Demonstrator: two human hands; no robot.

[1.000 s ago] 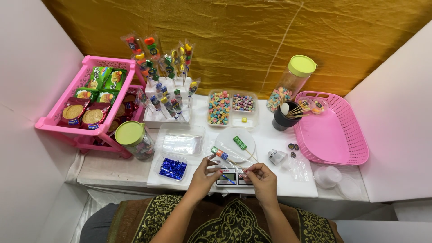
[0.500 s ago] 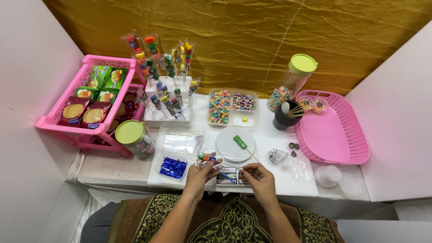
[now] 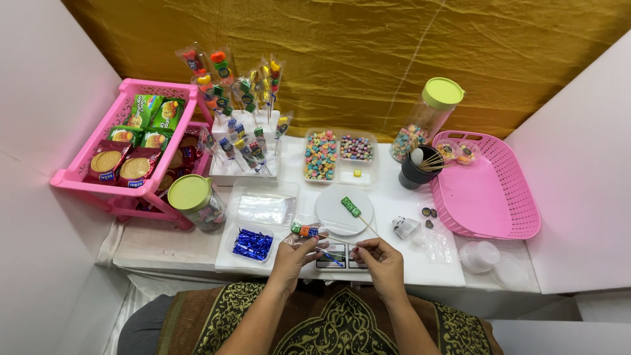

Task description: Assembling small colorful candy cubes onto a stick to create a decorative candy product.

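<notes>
The left hand (image 3: 297, 253) is pinching a candy skewer (image 3: 306, 231), its fingers clamped on the wrapped part just below the sweets; the right hand (image 3: 379, 255) is gripping the bare end of the same stick, fingertips together on it. The skewer is lying roughly level between the hands, above the front edge of the table (image 3: 151, 243), the orange and green sweets at its left end inside a clear sleeve.

It is looking light and thin; the stick is probably stiff but easy to snap, the sleeve slippery and crinkly, the sweets likely soft and sticky. The safest hold seems to be the stick itself, near the sweets, rather than the sleeve.

A small scale (image 3: 340, 256) is sitting at the front edge under the hands; a white plate (image 3: 335, 207) with a second green skewer (image 3: 351, 207) is lying just behind it; a tray of blue twist ties (image 3: 252, 244) is sitting to the left. A sweet tray (image 3: 338, 155) and a stand of finished skewers (image 3: 244, 141) are standing toward the back edge; a pink rack (image 3: 141, 148) is filling the left end, a pink basket (image 3: 486, 194) the right.

The table is white and narrow, crowded, with white walls close on both sides and a gold cloth hanging behind.
</notes>
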